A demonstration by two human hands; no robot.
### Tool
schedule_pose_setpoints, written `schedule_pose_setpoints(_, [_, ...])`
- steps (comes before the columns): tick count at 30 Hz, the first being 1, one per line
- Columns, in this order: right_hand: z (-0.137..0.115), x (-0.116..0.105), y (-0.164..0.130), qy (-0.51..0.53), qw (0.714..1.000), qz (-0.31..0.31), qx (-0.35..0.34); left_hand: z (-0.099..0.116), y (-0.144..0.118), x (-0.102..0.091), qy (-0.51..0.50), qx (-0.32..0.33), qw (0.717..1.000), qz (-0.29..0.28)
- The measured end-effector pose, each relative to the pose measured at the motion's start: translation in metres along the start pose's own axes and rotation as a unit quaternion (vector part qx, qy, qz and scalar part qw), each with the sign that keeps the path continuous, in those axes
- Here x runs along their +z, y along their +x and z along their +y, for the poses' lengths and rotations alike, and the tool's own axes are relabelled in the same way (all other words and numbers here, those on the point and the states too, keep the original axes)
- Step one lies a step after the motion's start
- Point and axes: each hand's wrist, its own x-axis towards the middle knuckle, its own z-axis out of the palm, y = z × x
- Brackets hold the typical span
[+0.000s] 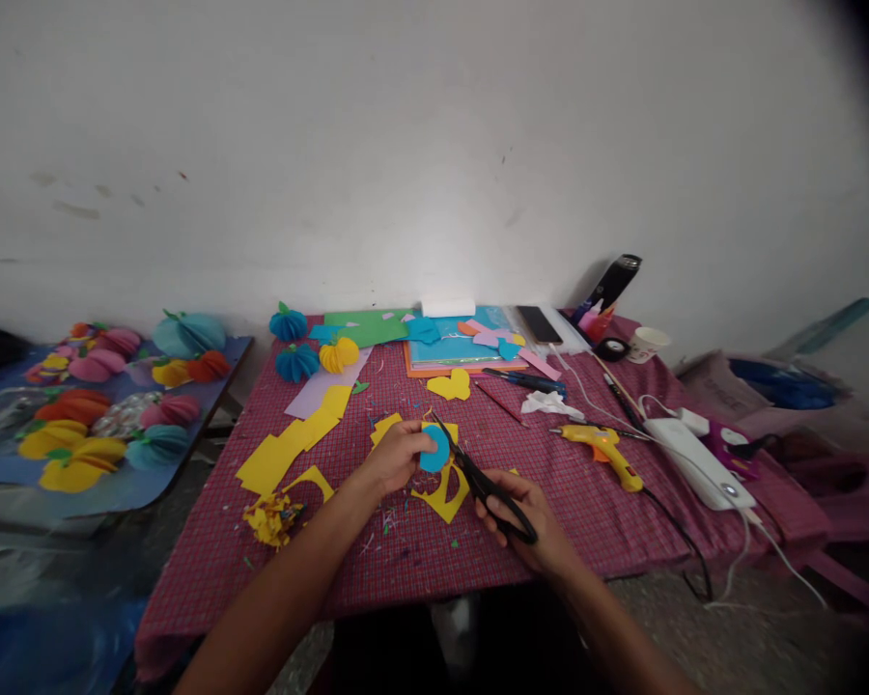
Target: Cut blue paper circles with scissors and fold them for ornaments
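- Above the red checked cloth tablecloth [203, 569], left hand [397, 456] pinches one flat, round, bright-blue paper disc [435, 450]; thumb on top, disc just off the fingertips, right side.
- Right hand [537, 526] is closed around the handles of one pair of black scissors [487, 487]; blades reach up beside the disc's right edge. Blade gap: cannot tell.
- Under and near the disc: yellow paper offcuts with curved cutouts [445, 497], at least two, partly hidden by the hands.
- Folded-paper balls on the tablecloth, back left: three. Two blue [297, 364], one yellow [339, 355].
- More folded-paper balls on the blue side table [134, 487]: overlapping, no exact count.
- Left front: one crumpled yellow paper clump [270, 522].
- Right of the scissors: one yellow plastic glue gun [602, 449], one long white plastic box with cables [695, 465].
- Back right: one black-screened phone [540, 325], one black tape roll [612, 348], one white paper cup [649, 345], one black cylindrical flask [617, 280].
- Middle: one dark red pencil [502, 403], one crumpled white tissue [545, 403].
- Brands/labels: pale bag [720, 386] at far right carries lettering, too blurred to read.
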Motion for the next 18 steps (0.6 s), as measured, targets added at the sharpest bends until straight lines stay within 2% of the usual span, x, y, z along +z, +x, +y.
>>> schedule_pose_setpoints(18, [-0.0084, -0.0088, -0.0039, -0.05, 0.999, -0.006, 0.016, 0.005, -0.0029, 0.0035, 0.016, -0.017, 1.0, 0.001])
